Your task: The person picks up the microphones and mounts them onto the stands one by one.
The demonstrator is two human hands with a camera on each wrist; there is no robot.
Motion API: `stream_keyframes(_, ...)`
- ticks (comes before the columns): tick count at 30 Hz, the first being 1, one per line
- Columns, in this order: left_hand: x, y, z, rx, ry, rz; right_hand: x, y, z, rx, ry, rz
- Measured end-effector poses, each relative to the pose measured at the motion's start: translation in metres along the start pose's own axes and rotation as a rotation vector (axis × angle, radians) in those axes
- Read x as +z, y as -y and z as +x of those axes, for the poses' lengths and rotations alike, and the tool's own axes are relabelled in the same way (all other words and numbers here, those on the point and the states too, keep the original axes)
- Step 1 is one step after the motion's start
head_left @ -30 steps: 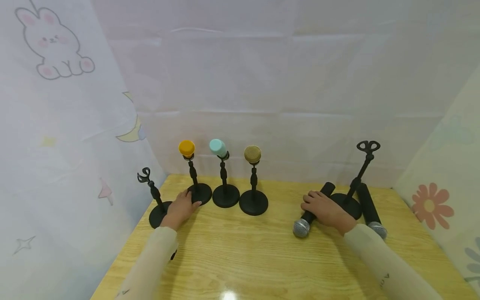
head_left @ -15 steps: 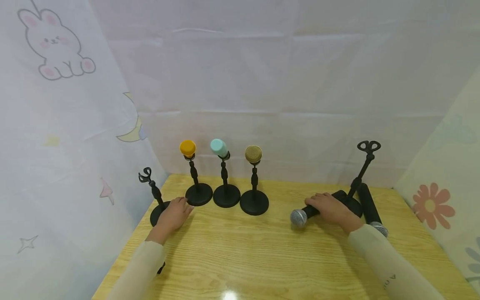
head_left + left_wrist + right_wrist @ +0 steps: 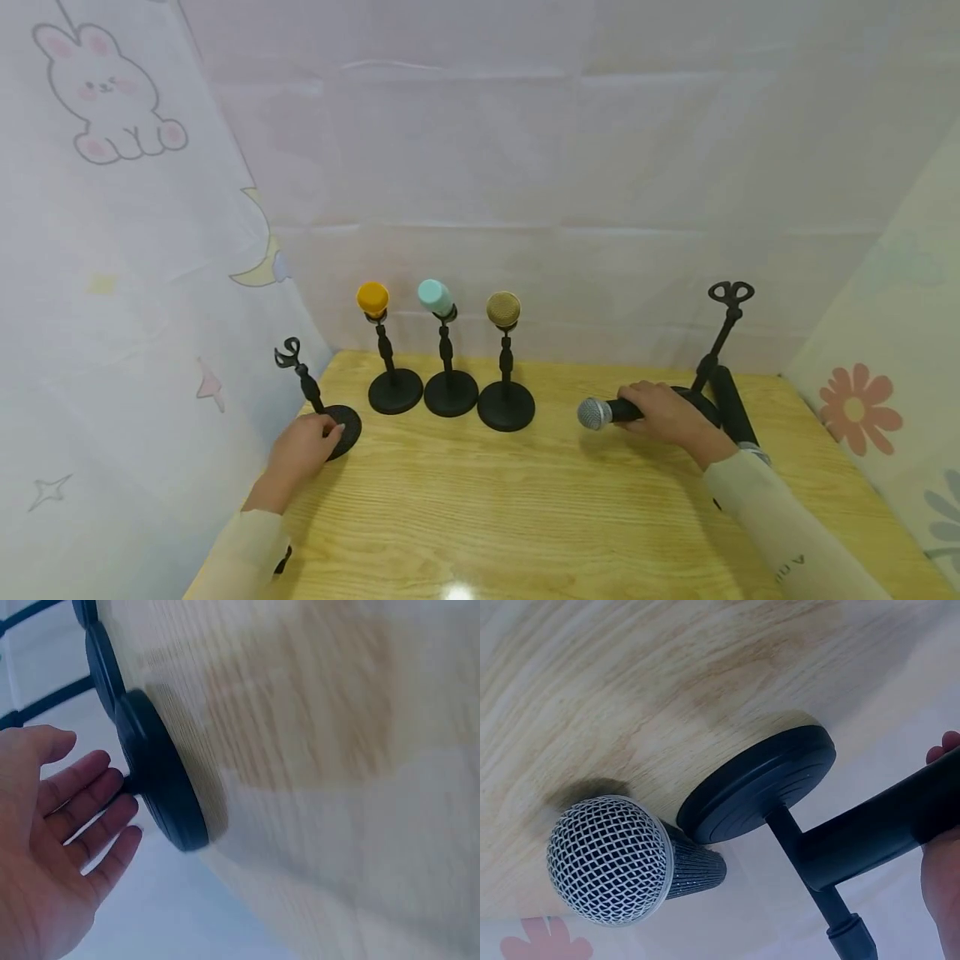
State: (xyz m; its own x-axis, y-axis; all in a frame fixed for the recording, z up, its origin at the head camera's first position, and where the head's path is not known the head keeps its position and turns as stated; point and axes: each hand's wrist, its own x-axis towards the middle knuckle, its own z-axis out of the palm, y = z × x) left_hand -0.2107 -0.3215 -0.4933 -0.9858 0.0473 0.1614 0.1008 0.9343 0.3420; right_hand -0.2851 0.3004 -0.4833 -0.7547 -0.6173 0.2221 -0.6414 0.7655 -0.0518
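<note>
My left hand (image 3: 296, 458) is at the leftmost black microphone stand (image 3: 307, 385), whose holder is bare. In the left wrist view its fingers are loosely bent beside the stand's post, just off the round base (image 3: 161, 772), with the thumb apart. My right hand (image 3: 663, 417) grips a black microphone (image 3: 624, 409) by its handle, the silver mesh head pointing left. The right wrist view shows the handle (image 3: 885, 825) passing in front of the post of another bare stand (image 3: 712, 358). Beside that stand a second silver-headed microphone (image 3: 611, 859) lies on the table.
Between my hands, three stands form a row at the back, bearing an orange microphone (image 3: 372, 298), a light-blue microphone (image 3: 435, 296) and a gold microphone (image 3: 503, 309). The wooden table (image 3: 480, 508) meets cloth-covered walls behind and at both sides.
My left hand has drawn back from the orange microphone's stand to the leftmost stand. My right hand has turned the microphone, its head swinging up and left from pointing toward me.
</note>
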Motion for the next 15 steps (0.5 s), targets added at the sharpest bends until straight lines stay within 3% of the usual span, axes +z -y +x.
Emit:
stream_keyframes(8,-0.006,0.021,-0.003,-0.096,-0.017,0.05,0.001,0.001,0.002,-0.003,-0.01,-0.04)
stream_keyframes(15,-0.006,0.013,-0.002,-0.166,0.046,0.082,0.002,0.003,0.003,0.004,-0.012,-0.033)
